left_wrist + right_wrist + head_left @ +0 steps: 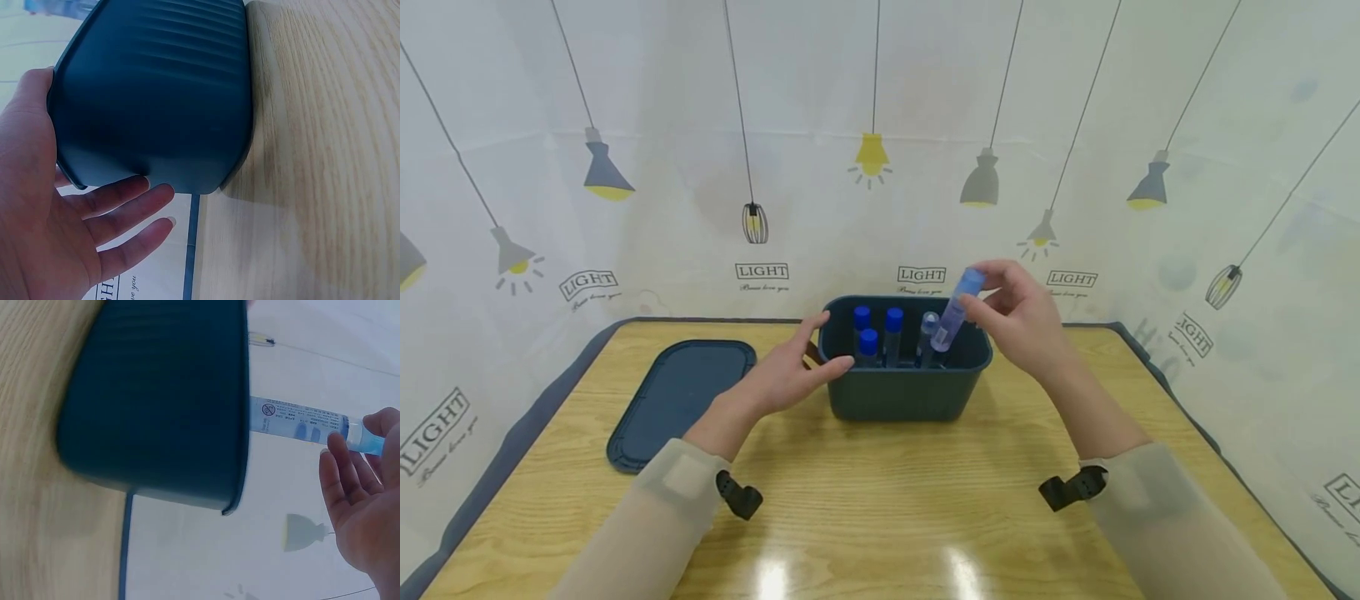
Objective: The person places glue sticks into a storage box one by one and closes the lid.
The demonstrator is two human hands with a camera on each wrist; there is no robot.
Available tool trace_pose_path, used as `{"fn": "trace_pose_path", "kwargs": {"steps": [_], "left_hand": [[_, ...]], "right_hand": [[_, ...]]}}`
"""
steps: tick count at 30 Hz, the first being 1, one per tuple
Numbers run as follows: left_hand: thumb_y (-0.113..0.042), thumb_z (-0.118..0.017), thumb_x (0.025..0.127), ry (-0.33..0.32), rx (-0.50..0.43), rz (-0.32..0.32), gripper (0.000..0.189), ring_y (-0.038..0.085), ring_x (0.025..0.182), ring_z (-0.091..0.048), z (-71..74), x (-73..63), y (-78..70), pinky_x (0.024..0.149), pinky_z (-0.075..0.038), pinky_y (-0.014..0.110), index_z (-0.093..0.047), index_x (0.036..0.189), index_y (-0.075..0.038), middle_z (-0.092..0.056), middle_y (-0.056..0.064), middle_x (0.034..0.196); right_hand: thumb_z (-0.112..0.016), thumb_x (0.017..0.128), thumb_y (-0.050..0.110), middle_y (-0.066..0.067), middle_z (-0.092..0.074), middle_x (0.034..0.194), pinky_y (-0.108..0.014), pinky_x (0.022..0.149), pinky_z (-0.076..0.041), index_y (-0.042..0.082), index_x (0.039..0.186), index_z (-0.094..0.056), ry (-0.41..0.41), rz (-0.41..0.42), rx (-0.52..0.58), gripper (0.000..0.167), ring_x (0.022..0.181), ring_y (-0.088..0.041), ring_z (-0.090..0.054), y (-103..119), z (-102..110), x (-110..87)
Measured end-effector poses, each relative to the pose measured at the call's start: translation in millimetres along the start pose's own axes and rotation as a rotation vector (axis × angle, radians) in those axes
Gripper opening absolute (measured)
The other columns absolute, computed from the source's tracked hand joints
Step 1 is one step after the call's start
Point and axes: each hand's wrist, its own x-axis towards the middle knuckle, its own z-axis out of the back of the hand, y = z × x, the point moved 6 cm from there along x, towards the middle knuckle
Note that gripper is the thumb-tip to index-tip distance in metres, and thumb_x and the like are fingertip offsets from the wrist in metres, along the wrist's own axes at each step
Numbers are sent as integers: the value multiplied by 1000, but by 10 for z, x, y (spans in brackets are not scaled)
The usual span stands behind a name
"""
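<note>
A dark teal plastic bin point(906, 396) stands on the wooden table. My left hand point(787, 367) grips its left end, thumb over the front rim and index finger at the back. In the left wrist view, the other fingers point(134, 206) lie loosely by the bin's end wall. My right hand point(1018, 317) pinches the capped upper end of a clear labelled tube point(952, 323), which tilts with its lower end in the bin's right side. Printed text and a round symbol show on the tube point(294, 419) in the right wrist view. Several blue-capped tubes point(892, 333) and one pale-topped tube point(928, 333) stand inside.
A dark blue lid point(681, 400) lies flat on the table, left of the bin. Behind the table hangs a pale cloth point(820, 175) printed with lamps. The table point(880, 500) stretches in front of the bin, between both forearms.
</note>
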Motion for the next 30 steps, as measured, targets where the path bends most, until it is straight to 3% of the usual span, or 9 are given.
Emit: {"fn": "trace_pose_path", "kwargs": {"steps": [5,11,17,25,30], "left_hand": [[-82,-57,99,-1,-3,1,103,29,115,-71,-2,-3,-1,93,-60,48,-9,178,-37,-66,11,139],[-82,-57,99,-3,2,-1,103,29,116,-71,2,-12,-8,94,-60,49,-9,178,-37,-66,11,140],[-82,-57,99,-4,-1,4,103,30,118,-71,0,-13,-13,95,-60,50,-8,178,-37,-65,11,141],[-81,-58,100,-2,-9,1,102,31,118,-71,5,-10,-15,95,-60,50,-9,178,-36,-65,12,141],[-82,-57,99,-3,-4,3,102,30,117,-71,1,-5,-7,94,-60,49,-9,177,-37,-66,11,139]], "right_hand": [[-75,106,27,-11,-71,123,-27,77,-59,11,142,-63,42,-65,-103,42,96,-24,-72,-251,-96,71],[-75,106,31,-13,-72,127,-40,85,-58,13,143,-63,119,-79,-219,43,101,-28,-70,-407,-304,121],[-75,106,31,-16,-72,135,-46,91,-59,13,143,-64,195,-105,-226,43,106,-30,-69,-468,-521,174],[-74,107,30,-12,-74,131,-44,87,-60,13,136,-66,271,-106,-227,35,102,-28,-70,-476,-751,222],[-75,107,32,-12,-75,132,-50,97,-62,14,137,-66,316,-123,-284,37,113,-30,-74,-516,-842,230]]}}
